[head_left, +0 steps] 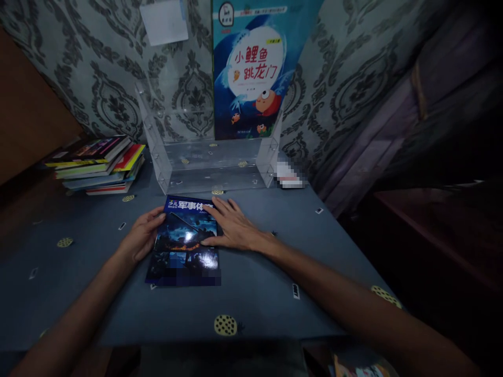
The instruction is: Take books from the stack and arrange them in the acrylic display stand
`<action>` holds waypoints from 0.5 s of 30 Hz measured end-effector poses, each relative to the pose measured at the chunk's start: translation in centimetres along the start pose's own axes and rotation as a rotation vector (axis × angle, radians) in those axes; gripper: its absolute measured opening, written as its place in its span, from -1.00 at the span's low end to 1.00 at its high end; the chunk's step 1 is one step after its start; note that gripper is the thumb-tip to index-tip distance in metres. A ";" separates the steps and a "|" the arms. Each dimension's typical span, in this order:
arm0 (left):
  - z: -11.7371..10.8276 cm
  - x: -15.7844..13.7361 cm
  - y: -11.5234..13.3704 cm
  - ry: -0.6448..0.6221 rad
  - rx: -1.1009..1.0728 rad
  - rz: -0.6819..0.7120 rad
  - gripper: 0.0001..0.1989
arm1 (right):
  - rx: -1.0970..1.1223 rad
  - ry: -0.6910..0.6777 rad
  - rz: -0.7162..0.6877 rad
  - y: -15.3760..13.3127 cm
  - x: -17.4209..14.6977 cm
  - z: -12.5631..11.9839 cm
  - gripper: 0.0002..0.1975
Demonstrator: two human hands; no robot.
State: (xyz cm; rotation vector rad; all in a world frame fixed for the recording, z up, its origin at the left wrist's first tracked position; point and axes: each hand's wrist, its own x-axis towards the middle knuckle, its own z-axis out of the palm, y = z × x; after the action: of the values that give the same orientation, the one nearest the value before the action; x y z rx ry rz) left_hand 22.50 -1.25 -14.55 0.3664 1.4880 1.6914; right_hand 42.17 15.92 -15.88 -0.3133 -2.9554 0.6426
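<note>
A dark blue book (186, 246) with a glossy military-themed cover lies on the cloth-covered table. At its left edge is my left hand (144, 233), closed on that side with the thumb over the cover; the other fingers are partly hidden. My right hand (233, 225) rests across the book's upper right part, fingers stretched out and thumb spread over the cover. Just beyond the book stands a clear acrylic rack (214, 178). On its back tier leans a large blue picture book (251, 68) with cartoon fish.
A stack of books (102, 165) sits at the back left of the table (259, 309). Right of the rack lies a small white item (290, 175), blurred out. Patterned wallpaper (188, 94) is behind, and a curtain (377, 125) hangs on the right. Something colourful (361, 369) shows below the table's front edge.
</note>
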 end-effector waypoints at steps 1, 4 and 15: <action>0.0 -0.1 0.1 -0.010 -0.017 -0.006 -0.71 | 0.013 -0.002 -0.004 0.1 0.0 0.0 0.12; -0.1 -0.2 0.0 -0.023 -0.056 -0.015 -0.70 | 0.061 -0.016 -0.012 0.3 -0.2 -0.1 0.13; -0.1 -0.2 -0.2 -0.024 -0.059 -0.001 -0.64 | 0.327 0.070 0.050 0.9 -0.6 -0.3 -0.05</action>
State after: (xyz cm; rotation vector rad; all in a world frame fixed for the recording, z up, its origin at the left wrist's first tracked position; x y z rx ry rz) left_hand 22.60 -1.47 -14.74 0.3532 1.4181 1.7206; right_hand 42.99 16.69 -16.06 -0.3691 -2.7228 1.0777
